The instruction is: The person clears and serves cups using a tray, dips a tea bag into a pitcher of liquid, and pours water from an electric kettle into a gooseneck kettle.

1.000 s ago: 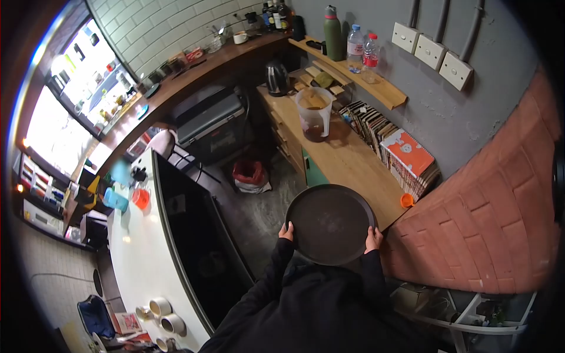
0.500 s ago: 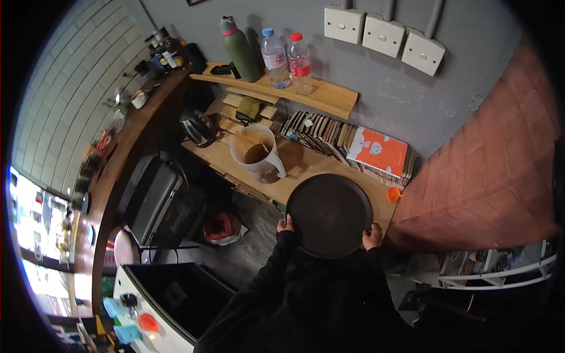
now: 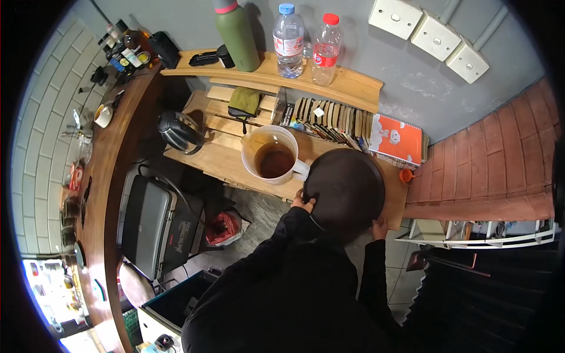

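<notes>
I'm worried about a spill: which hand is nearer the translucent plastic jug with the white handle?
Left. The left hand, on the round dark tray's left edge, is just below the jug's handle in view; the right hand is farther, lower right.

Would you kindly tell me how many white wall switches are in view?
3, in a row stepping down to the right on the grey wall: the upper-left switch, the middle switch and the lower-right switch. None looks hidden.

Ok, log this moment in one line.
left hand: grips dark tray, left rim | right hand: holds lower-right rim | pitcher: on wooden bench, left of tray
</notes>
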Available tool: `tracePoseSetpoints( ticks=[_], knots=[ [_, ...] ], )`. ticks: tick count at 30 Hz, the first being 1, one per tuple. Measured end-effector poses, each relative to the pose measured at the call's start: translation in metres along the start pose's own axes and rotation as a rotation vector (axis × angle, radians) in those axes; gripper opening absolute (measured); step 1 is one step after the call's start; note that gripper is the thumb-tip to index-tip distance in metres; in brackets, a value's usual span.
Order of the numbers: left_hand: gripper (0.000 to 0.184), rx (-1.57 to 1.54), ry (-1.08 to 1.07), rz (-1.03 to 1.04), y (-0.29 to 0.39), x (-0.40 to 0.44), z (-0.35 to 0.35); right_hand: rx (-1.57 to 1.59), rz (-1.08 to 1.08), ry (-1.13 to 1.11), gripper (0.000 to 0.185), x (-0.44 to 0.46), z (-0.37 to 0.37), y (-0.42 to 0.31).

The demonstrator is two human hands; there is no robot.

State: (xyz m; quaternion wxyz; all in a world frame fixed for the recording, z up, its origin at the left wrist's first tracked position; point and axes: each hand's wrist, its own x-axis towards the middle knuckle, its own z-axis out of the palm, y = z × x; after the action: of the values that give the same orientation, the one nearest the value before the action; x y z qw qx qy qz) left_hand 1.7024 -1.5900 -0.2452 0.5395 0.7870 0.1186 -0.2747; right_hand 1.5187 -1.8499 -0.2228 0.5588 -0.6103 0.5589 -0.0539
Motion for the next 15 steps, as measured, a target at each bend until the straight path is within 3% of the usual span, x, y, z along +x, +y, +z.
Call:
tracePoseSetpoints(
  ticks=[2, 6, 8, 9, 11, 12, 14, 15],
  knots=[
    [0.062, -0.391, -0.039, 0.082, 0.002, -0.001, 0.002, 0.041, -0.223, -0.007, 0.047, 0.037, 0.004, 0.037],
    [0.057, -0.527, -0.067, 0.164, 0.01, -0.008, -0.014, 0.161, -0.369, 0.003, 0.048, 0.056, 0.008, 0.049],
    [0.047, -0.343, -0.009, 0.208, 0.01, -0.013, -0.027, -0.33, -0.41, 0.093, 0.046, 0.062, 0.006, 0.052],
    [0.047, -0.344, 0.004, 0.2, 0.005, -0.012, -0.03, -0.335, -0.41, 0.079, 0.046, 0.045, 0.013, 0.034],
    [0.038, -0.547, -0.155, 0.127, -0.008, -0.01, -0.04, -0.66, -0.512, 0.389, 0.042, -0.017, 0.037, -0.038],
    [0.031, -0.542, -0.183, 0.081, -0.007, -0.012, -0.049, -0.657, -0.528, 0.361, 0.042, -0.024, 0.047, -0.054],
    [0.029, -0.58, -0.178, 0.041, -0.007, -0.016, -0.067, -0.313, -0.703, -0.184, 0.019, -0.032, 0.069, -0.08],
    [0.026, -0.615, -0.207, 0.001, -0.008, -0.018, -0.076, -0.313, -0.721, -0.226, 0.019, -0.047, 0.082, -0.102]
  ],
)
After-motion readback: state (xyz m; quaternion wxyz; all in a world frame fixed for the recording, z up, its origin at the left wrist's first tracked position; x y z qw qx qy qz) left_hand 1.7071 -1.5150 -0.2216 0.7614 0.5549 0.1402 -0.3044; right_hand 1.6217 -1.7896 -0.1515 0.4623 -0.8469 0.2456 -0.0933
